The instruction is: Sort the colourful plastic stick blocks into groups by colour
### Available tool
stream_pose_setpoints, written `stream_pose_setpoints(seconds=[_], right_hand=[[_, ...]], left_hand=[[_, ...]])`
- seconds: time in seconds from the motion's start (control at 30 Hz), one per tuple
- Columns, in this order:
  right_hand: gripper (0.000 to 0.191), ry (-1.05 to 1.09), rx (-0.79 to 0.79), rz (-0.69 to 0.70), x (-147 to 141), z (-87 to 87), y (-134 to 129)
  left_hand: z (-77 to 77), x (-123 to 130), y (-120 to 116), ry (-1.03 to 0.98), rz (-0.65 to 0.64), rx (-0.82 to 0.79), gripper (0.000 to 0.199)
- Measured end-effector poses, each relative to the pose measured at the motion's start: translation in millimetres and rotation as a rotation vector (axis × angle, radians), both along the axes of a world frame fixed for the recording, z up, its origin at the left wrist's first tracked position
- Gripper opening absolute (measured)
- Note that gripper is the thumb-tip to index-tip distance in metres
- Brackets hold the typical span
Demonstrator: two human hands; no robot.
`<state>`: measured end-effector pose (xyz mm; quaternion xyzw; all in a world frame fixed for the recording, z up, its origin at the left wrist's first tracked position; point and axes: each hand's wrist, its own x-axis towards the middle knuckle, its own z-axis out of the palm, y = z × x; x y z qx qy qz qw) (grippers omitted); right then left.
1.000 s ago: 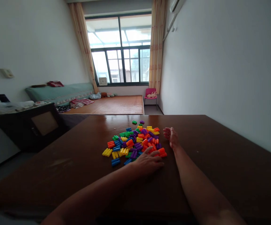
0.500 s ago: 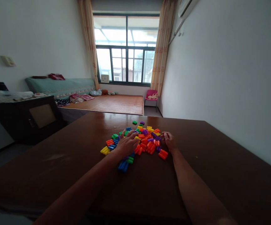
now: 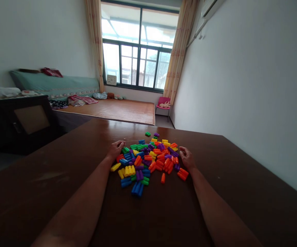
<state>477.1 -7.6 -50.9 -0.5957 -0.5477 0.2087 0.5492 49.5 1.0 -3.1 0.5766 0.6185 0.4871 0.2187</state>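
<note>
A loose pile of colourful plastic building blocks, shaped like joined tubes, lies on the table between my hands. My left hand rests at the pile's left edge, near green and red blocks, fingers loosely bent and holding nothing visible. At the right edge, beside purple and orange blocks, my right hand lies with its fingers slightly apart and nothing seen in them. Closest to me are a blue block and a single orange block. An orange block sits just below my right hand.
The brown table stretches out on both sides of the pile. Beyond it stand a bed, a pink chair and, at left, a dark cabinet. A white wall runs along the right.
My left hand has moved off the top of the pile to its left edge, uncovering yellow, blue and purple blocks. A single orange block now lies apart in front. My right hand has barely moved.
</note>
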Motion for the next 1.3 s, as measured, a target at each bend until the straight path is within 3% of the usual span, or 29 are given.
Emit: stream_pose_setpoints(seconds=[0.13,0.2,0.3,0.43,0.5,0.63,0.7,0.83,0.93,1.03,1.2,1.3], right_hand=[[0.034,0.015,-0.107,-0.060,-2.3,14.7,16.5],[0.036,0.070,-0.168,-0.024,-5.2,28.4,30.5],[0.030,0.082,-0.269,0.174,-8.0,45.8,50.2],[0.028,0.025,-0.363,0.420,5.5,53.0,65.5],[0.028,-0.031,-0.319,0.344,25.6,51.6,69.8],[0.020,-0.139,-0.073,-0.181,83.6,37.7,74.2],[0.019,-0.180,-0.059,-0.308,109.8,26.2,74.8],[0.018,-0.123,-0.151,-0.247,139.5,11.3,74.8],[0.036,0.024,-0.186,-0.075,145.3,12.4,73.5],[0.043,0.005,-0.195,0.027,140.6,16.1,72.3],[0.027,-0.235,-0.091,-0.140,120.4,17.9,74.6],[0.028,-0.287,-0.033,-0.200,113.1,17.6,76.9]], left_hand=[[0.7,1.9,1.9,0.012,0.006,-0.038,0.029],[-1.1,-0.1,4.6,0.063,0.012,-0.060,0.027],[-5.1,-3.9,8.2,0.132,0.004,-0.079,0.028],[-7.8,-7.2,10.6,0.200,0.002,-0.097,0.031],[-8.4,-8.3,11.8,0.219,0.015,-0.099,0.032],[-9.7,-10.8,14.6,0.229,0.018,-0.098,0.034],[-10.7,-12.4,15.5,0.225,0.006,-0.094,0.035],[-14.0,-16.7,17.1,0.204,-0.016,-0.080,0.037],[-17.3,-20.1,19.4,0.175,-0.032,-0.079,0.039],[-17.1,-20.9,20.2,0.142,-0.051,-0.074,0.042],[-6.6,-15.6,14.1,0.104,-0.053,-0.086,0.042],[-2.9,-14.5,11.6,0.080,-0.053,-0.096,0.042]])
